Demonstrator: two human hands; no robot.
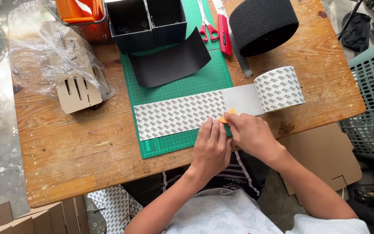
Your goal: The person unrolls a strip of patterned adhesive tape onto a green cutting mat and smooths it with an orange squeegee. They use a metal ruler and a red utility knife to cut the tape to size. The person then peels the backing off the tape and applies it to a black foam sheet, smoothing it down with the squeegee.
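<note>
Bright, even daylight, soft shadows cast beneath the hands (230, 141), glare seen on plastic wrap (44, 39), focus kept sharp throughout

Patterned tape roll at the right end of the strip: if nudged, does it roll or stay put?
The patterned roll lies on its curved side on the wooden table, so it would probably roll. Its unrolled strip lies flat under both hands, likely tethering it. Probably fairly light, with a hollow core.

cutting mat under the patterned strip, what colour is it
Green with a fine grid, seen in the head view: cutting mat.
</note>
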